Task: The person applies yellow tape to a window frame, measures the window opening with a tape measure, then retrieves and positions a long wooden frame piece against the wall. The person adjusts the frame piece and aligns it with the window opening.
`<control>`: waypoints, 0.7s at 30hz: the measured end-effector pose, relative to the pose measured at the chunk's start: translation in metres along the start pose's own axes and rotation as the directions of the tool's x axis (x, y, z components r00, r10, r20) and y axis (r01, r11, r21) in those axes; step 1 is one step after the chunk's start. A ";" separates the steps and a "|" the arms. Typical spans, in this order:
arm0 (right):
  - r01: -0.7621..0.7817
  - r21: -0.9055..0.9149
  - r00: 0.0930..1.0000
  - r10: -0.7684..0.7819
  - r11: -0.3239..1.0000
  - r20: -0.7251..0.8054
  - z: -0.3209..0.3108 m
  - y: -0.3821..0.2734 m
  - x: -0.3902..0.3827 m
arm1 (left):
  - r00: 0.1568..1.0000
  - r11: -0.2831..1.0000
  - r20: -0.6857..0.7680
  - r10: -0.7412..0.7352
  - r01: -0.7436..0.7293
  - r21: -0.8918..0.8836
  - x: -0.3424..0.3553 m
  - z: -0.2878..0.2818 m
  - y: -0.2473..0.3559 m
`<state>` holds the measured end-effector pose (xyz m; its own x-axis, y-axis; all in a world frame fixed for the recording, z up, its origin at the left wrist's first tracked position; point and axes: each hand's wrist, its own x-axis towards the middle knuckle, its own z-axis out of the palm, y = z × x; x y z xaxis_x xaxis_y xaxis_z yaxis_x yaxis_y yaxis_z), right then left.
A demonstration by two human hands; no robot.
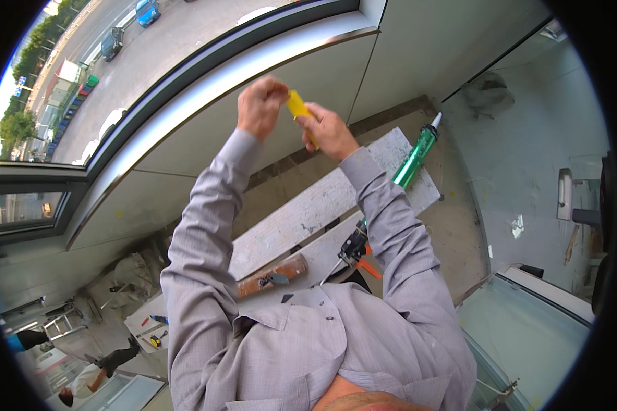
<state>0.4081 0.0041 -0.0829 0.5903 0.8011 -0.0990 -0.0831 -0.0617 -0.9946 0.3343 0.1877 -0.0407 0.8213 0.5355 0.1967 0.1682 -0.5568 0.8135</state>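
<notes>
Steady the yellow tool (297, 105) at twelve o'clock with the right hand (330, 132) clamped round it, moving the left hand (260, 106) gently at eleven, its grip impossible to tell.

No words or numbers can be read with certainty. Beyond the window (184, 71), a small blue sign (20, 83) with pale marks stands near the trees (18, 129), its marks too small to make out. Any print on the yellow object (297, 105), the green tube of the caulking gun (414, 159) or the yellow-and-black tape measure (155, 341) is likewise illegible at this size.
</notes>
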 end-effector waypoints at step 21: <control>-0.105 0.203 0.939 0.164 0.973 -0.302 -0.043 0.041 0.139 | 0.999 0.845 0.040 -0.034 0.008 0.535 0.193 0.066 -0.050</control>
<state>0.5219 0.0873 -0.1387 0.7831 0.5624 -0.2655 -0.3060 -0.0233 -0.9517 0.5206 0.2775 -0.0798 0.8361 0.5286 0.1470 0.4399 -0.8060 0.3961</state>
